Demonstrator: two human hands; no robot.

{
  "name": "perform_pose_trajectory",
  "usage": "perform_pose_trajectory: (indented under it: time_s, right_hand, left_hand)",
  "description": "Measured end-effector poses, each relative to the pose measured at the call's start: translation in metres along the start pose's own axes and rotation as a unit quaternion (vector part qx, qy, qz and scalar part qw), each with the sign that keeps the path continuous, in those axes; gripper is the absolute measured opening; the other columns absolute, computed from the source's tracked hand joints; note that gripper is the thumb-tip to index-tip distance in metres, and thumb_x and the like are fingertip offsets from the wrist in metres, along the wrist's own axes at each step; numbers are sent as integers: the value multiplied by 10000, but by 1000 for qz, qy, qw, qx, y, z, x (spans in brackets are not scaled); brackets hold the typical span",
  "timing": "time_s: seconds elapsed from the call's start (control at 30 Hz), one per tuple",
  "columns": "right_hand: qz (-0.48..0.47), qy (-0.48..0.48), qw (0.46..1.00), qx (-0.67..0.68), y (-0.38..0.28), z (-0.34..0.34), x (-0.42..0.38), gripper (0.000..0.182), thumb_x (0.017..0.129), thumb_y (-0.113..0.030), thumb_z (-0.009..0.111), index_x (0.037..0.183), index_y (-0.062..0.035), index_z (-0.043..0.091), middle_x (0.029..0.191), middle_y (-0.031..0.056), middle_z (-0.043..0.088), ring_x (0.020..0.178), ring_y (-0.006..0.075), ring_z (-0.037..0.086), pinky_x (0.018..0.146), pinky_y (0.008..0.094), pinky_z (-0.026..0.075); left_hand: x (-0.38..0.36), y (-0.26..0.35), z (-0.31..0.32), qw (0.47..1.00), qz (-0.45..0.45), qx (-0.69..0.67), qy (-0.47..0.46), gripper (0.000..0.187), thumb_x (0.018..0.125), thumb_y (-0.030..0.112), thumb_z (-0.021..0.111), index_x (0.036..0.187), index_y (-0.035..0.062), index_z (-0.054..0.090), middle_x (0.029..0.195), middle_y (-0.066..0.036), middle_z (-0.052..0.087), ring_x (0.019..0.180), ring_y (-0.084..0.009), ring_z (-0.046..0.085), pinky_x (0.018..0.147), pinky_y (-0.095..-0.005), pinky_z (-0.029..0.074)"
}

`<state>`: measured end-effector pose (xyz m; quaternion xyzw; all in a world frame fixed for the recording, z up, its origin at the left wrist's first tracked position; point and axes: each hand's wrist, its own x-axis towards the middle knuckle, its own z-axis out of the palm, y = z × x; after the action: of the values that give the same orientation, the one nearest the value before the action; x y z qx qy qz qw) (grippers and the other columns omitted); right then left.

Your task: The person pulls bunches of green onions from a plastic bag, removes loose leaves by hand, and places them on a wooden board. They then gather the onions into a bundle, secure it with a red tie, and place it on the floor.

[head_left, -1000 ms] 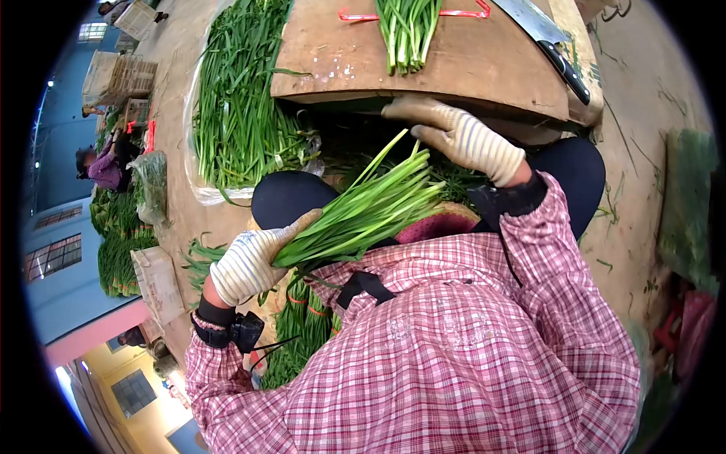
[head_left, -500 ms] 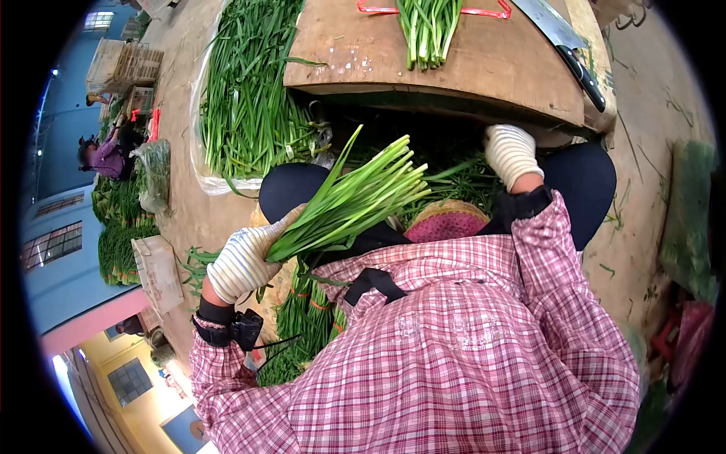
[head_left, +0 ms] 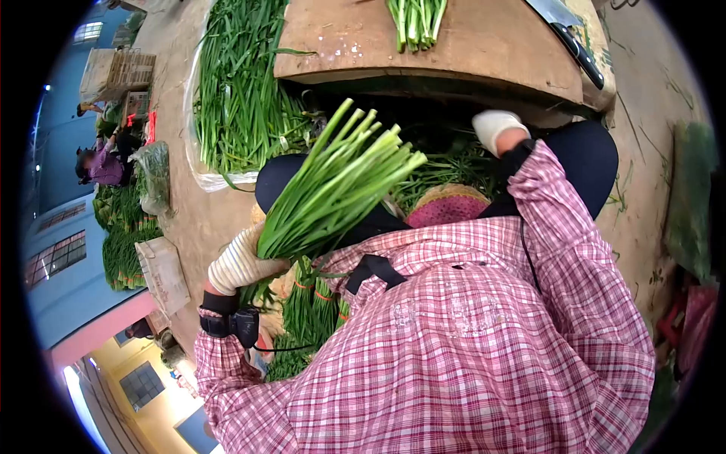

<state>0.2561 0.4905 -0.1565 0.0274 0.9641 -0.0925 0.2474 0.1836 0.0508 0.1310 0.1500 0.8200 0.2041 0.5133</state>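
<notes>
A bunch of garlic chives is gripped in my gloved left hand. Its pale cut ends point up and to the right, over my lap. My gloved right hand is near the front edge of the wooden board, above my right thigh. Motion blurs that hand and its fingers do not show clearly. Another bunch of chives lies on the board, stem ends toward me. To its right, a knife with a black handle rests at the board's side.
A large pile of loose chives lies on plastic sheeting at left. Loose greens fill the dark space beneath the board. Tied bundles are by my left side. Farther off are a person in purple and stacked crates.
The bunch in my left hand has tilted more upright, its stem ends rising. My right hand has shifted slightly left and up. The view has moved a little, so less of the board's far side shows.
</notes>
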Motion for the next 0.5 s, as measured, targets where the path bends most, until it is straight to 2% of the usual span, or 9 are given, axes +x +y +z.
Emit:
perform_pose_trajectory:
  time_s: [0.07,0.1,0.2,0.27,0.3,0.33,0.43,0.47,0.5]
  right_hand:
    - [31,28,997,62,-25,-72,-43,226,862,-200,582,970,-43,704,995,201,675,981,366,636,850,449,515]
    - [18,166,977,131,-35,-86,-53,232,869,-221,594,973,-40,697,978,201,674,963,362,639,851,445,511]
    - [-34,393,817,421,-65,-107,-75,213,867,-206,623,966,-24,673,918,197,672,872,357,643,790,397,510]
    - [-31,412,737,535,-71,-91,-69,198,884,-183,616,967,-9,662,872,167,678,808,274,660,757,330,504]
    - [-4,377,707,598,-78,-95,-78,197,911,-160,591,985,10,657,855,117,684,780,167,631,747,288,491]
    - [-26,350,672,651,-78,-87,-77,228,918,-180,602,999,29,649,879,80,685,810,112,592,759,270,482]
    - [-53,263,668,694,-79,-89,-76,273,891,-205,645,1034,27,660,935,74,682,872,119,598,798,283,483]
    - [-122,209,687,685,-76,-90,-75,312,866,-230,669,1076,0,673,961,47,680,881,112,593,785,287,479]
    - [-91,109,675,724,-76,-90,-74,333,852,-245,681,1092,-15,677,972,34,681,885,106,591,780,279,471]
  left_hand:
    - [4,-8,-2,997,-11,-81,17,754,730,0,737,1408,59,412,1130,-51,651,969,-126,593,891,-294,484]
    - [6,4,-3,992,-50,-112,2,698,707,-22,748,1341,43,464,1121,-32,629,1001,-130,570,913,-297,471]
    - [16,4,3,982,-7,-187,29,707,679,-41,758,1323,36,475,1142,-32,600,1047,-132,542,928,-306,461]
    - [20,9,6,976,-9,-216,25,714,662,-52,763,1313,34,484,1155,-32,580,1060,-142,532,930,-310,461]
    - [20,10,7,982,15,-182,44,602,680,-33,752,1238,22,534,1066,-34,621,956,-132,576,851,-294,489]
    - [22,10,9,986,38,-149,64,491,698,-14,740,1164,10,585,976,-35,662,851,-122,620,772,-278,518]
    - [24,18,12,989,44,-130,51,495,704,-14,749,1169,11,579,984,-41,665,856,-119,625,781,-286,523]
    - [23,20,14,991,32,-122,47,498,707,-14,751,1173,12,576,992,-41,664,866,-118,624,789,-289,523]
    - [23,21,16,990,34,-131,43,497,711,-13,759,1172,12,575,1008,-45,666,876,-117,626,798,-291,525]
